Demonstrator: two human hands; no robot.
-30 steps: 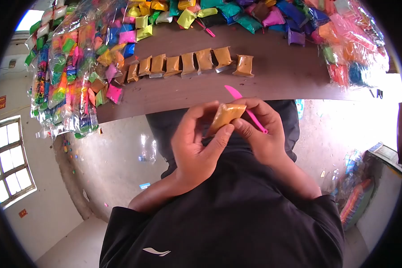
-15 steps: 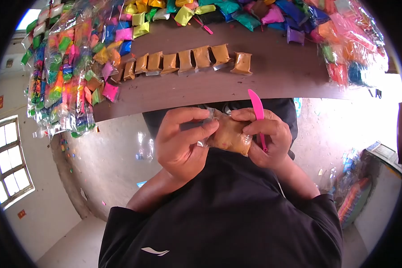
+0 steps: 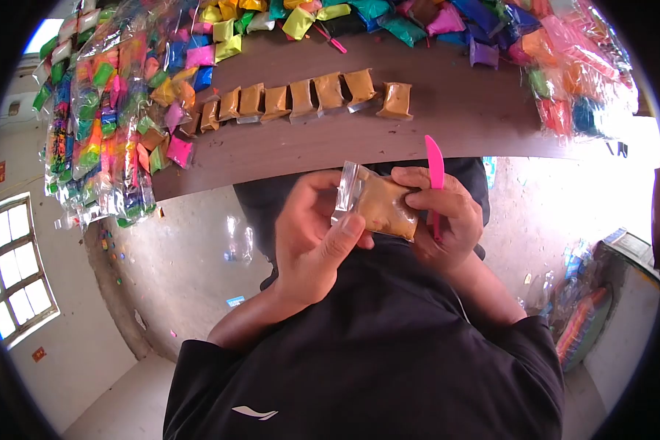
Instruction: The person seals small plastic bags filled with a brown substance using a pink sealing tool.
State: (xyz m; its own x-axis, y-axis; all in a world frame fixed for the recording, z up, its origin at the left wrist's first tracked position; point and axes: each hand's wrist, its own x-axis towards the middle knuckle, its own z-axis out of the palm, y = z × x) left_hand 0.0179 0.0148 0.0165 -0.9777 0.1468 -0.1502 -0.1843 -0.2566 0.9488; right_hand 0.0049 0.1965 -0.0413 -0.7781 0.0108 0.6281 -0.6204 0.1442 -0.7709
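Between my hands, over my lap and just in front of the table edge, is a small clear zip bag of brown clay [image 3: 386,208]. My left hand [image 3: 308,246] grips its lower left side, thumb on top and fingers behind. The bag's clear top strip sticks up beyond that thumb. On the other side, my right hand [image 3: 453,224] pinches the bag's right edge between thumb and fingers. A pink plastic knife [image 3: 435,163] is also tucked in this hand, its blade pointing up and its lower end partly hidden by fingers.
Several similar brown clay packets [image 3: 301,100] lie in a row on the brown table [image 3: 462,110]. Colourful packets [image 3: 400,29] line the back. Piles of bagged clay stand at the left [image 3: 103,125] and right [image 3: 583,81]. Another pink tool [image 3: 335,44] lies near the back.
The left fingers have shifted from the bag's top edge down to its lower left side, so the clear strip now shows. The bag has tilted, and the pink knife has moved slightly right and up.
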